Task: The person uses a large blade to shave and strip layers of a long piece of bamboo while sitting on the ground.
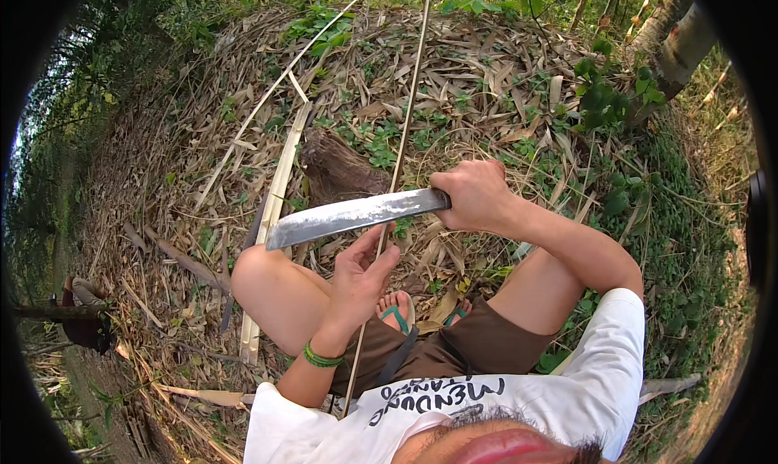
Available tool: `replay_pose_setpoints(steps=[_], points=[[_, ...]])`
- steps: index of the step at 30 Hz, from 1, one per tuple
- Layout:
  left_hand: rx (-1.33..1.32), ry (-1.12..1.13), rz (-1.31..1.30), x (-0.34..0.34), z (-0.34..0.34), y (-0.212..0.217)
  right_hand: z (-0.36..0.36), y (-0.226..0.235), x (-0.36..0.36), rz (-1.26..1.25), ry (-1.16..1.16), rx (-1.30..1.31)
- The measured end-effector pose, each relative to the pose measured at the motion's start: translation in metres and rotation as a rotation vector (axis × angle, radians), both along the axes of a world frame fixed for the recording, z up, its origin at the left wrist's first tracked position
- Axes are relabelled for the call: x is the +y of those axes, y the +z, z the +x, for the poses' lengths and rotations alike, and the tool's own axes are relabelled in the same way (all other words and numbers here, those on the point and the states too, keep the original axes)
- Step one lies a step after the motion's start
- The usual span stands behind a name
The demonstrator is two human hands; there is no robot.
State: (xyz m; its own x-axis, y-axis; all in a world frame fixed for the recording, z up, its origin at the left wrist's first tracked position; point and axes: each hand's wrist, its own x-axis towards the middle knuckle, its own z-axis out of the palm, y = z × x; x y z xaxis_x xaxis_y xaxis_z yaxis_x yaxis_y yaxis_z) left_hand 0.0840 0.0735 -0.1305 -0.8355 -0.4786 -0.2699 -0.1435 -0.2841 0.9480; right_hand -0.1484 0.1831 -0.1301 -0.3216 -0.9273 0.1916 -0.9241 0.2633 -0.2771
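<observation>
A long, thin bamboo strip (412, 83) runs from the far edge down between my knees toward my lap. My left hand (359, 276), with green bands at the wrist, pinches this strip just below the blade. My right hand (478, 195) is closed around the handle of a machete (356, 218), most of the handle hidden by the fingers. The broad, scuffed metal blade points left and lies across the strip, its tip over my left knee. Whether its edge bites into the strip, I cannot tell.
A short brown log (336, 168) lies beyond the blade. Pale split bamboo lengths (281, 172) stretch along the ground to its left. Dry leaves and small green plants cover the ground. A tree trunk (685, 51) leans at the far right.
</observation>
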Motion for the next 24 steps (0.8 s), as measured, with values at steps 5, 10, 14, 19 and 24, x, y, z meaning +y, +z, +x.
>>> replay_pose_setpoints(steps=[5, 10, 14, 19, 24], points=[[-0.003, 0.002, -0.057, -0.001, 0.001, 0.003, -0.003, 0.010, -0.003, 0.001, 0.093, 0.037], [-0.002, -0.032, 0.068, 0.006, 0.013, 0.013, -0.064, 0.002, 0.003, -0.022, -0.289, -0.074], [-0.020, -0.068, 0.055, 0.006, 0.015, 0.006, -0.070, -0.005, 0.011, -0.012, -0.308, -0.037], [-0.026, 0.001, -0.036, 0.007, 0.005, 0.001, -0.012, -0.001, 0.001, 0.025, -0.049, 0.012], [0.003, -0.004, -0.056, 0.000, 0.003, -0.005, -0.029, -0.002, -0.003, 0.122, -0.106, 0.014]])
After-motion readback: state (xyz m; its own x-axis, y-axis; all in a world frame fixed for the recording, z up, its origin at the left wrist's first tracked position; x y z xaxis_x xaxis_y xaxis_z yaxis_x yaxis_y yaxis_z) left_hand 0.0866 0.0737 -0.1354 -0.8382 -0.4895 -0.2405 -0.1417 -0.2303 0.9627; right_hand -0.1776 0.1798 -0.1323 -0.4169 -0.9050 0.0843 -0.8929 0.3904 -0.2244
